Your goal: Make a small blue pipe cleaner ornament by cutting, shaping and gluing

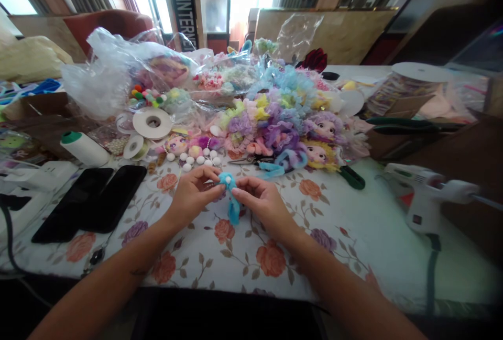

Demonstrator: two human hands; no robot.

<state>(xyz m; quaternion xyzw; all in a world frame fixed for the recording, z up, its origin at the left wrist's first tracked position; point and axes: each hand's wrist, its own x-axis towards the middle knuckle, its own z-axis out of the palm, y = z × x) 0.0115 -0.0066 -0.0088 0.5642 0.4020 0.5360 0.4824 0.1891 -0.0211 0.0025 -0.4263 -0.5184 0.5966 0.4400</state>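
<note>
the left hand (194, 190) and right hand (261, 201) pinch a blue fluffy piece (231, 198) between curled fingertips, low over the floral tablecloth (334, 225) near its front edge; a small white pompom (227, 178) sits on top of the piece; behind lie white pompoms (196, 159), dolls (318, 154) and pastel ruffles (271, 114); two black phones (92, 201) lie left, a glue gun (426, 193) right; bare cloth shows between.
</note>
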